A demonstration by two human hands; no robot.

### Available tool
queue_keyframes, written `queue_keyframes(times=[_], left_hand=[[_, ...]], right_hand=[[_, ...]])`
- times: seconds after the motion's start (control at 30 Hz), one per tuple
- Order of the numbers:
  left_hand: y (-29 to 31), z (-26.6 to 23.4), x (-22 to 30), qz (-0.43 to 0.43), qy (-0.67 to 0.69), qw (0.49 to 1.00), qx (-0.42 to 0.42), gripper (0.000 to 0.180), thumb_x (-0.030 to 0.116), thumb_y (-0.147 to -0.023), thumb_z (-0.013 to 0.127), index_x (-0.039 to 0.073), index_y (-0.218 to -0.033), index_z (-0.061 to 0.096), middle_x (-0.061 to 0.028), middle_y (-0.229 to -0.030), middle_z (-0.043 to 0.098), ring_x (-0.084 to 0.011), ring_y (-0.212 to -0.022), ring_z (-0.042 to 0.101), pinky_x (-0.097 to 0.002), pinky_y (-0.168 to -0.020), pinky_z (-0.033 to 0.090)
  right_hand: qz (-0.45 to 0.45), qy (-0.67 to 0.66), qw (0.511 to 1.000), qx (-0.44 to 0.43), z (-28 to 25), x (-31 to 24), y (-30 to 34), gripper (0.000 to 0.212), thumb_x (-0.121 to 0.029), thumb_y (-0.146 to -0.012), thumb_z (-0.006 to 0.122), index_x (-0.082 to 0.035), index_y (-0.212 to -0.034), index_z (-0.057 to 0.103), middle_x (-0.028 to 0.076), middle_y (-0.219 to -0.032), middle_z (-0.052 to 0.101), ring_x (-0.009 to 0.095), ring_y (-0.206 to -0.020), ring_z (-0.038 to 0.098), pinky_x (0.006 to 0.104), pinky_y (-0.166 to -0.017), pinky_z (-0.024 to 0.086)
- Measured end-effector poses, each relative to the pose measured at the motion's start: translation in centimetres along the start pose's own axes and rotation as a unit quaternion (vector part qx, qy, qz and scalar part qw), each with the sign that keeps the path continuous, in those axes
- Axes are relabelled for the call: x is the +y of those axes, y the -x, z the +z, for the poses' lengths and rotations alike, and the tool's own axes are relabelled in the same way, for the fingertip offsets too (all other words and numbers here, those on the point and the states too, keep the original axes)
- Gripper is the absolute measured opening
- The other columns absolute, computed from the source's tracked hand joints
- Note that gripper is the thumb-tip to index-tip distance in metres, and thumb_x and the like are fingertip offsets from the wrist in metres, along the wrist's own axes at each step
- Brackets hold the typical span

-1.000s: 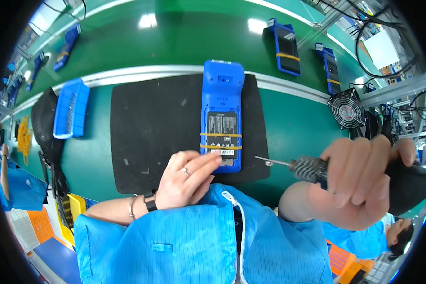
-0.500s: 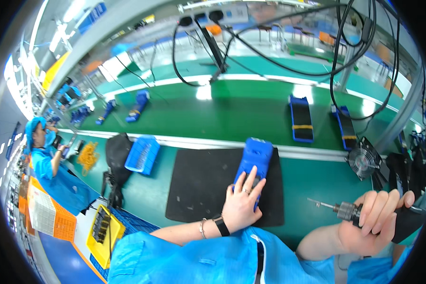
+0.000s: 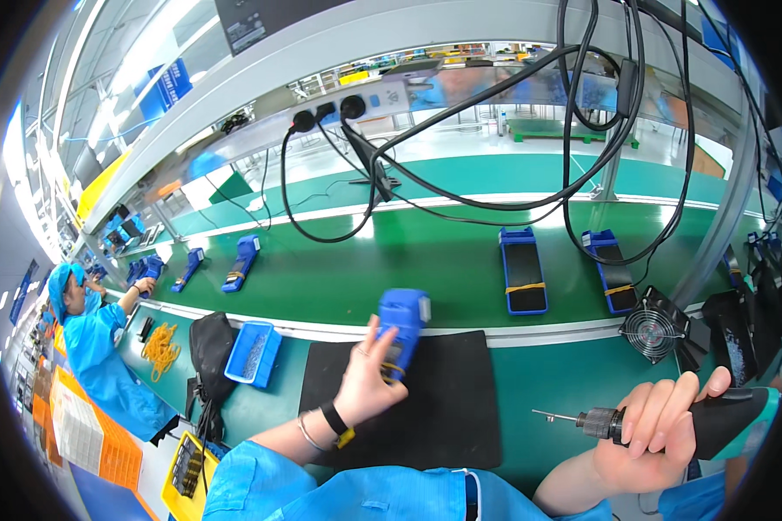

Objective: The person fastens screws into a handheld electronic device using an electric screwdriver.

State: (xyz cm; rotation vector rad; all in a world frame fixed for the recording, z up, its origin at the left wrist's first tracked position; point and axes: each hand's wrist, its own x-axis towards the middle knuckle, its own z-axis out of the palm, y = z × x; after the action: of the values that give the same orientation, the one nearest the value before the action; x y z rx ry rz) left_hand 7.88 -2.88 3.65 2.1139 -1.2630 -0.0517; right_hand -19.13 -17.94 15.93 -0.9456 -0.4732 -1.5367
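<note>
My left hand (image 3: 367,382) grips a blue handheld device (image 3: 405,314), its fingers round the lower end, where a bit of yellow band shows. The device is tilted over the far edge of a black mat (image 3: 447,417) and slightly blurred. My right hand (image 3: 656,430) is closed round an electric screwdriver (image 3: 599,423) with a black and teal body, held right of the mat. Its thin bit points left, and a small screw-like piece (image 3: 549,418) shows near the tip.
Several blue devices stand along the green conveyor (image 3: 365,269), such as a banded one (image 3: 524,273). A blue bin (image 3: 254,352), black bag (image 3: 210,347) and yellow bands (image 3: 160,349) lie left. A fan (image 3: 650,334) stands right; cables (image 3: 573,174) hang overhead. A co-worker (image 3: 96,347) reaches toward the conveyor.
My left hand, flat on the device before, now grips it and has carried it left and toward the conveyor. The screwdriver stays in my right hand. The view has tilted up.
</note>
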Motion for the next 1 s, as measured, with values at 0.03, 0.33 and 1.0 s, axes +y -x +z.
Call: queue_keyframes(times=[0.03, 0.33, 1.0], left_hand=[[-1.9, -0.1, -1.9, -0.002, 0.031, 0.999, 0.033, 0.079, 0.010, -0.058, 0.067, 0.006, -0.133, 0.043, -0.0270, -0.146, 0.022, -0.0466, -0.122, 0.039, -0.0460, -0.102, 0.038], [-14.8, -0.4, -18.6, -0.200, -0.306, 0.915, 0.171, 0.064, 0.017, -0.066, 0.067, 0.010, -0.127, 0.050, -0.0116, -0.148, 0.028, -0.0370, -0.122, 0.041, -0.0449, -0.098, 0.040], [-21.8, 16.5, 5.9, -0.144, 0.013, 0.989, 0.004, 0.094, 0.019, -0.065, 0.068, 0.016, -0.146, 0.020, -0.0175, -0.149, 0.021, -0.0376, -0.127, 0.036, -0.0451, -0.092, 0.043]], right_hand=[[0.007, 0.016, 1.000, 0.005, 0.0, 0.1, 0.0, 0.033, 0.005, -0.083, 0.044, -0.004, -0.111, 0.031, 0.004, -0.062, 0.041, 0.013, -0.045, 0.044, 0.0239, -0.044, 0.039], [0.056, 0.048, 0.996, 0.046, 0.8, 1.8, 0.1, 0.034, 0.002, -0.083, 0.051, -0.006, -0.110, 0.032, 0.003, -0.058, 0.042, 0.012, -0.041, 0.042, 0.0259, -0.040, 0.039], [0.112, 0.064, 0.992, 0.004, 1.8, 3.0, 0.5, 0.035, 0.001, -0.085, 0.055, -0.009, -0.109, 0.031, 0.006, -0.064, 0.047, 0.017, -0.043, 0.047, 0.0307, -0.046, 0.042]])
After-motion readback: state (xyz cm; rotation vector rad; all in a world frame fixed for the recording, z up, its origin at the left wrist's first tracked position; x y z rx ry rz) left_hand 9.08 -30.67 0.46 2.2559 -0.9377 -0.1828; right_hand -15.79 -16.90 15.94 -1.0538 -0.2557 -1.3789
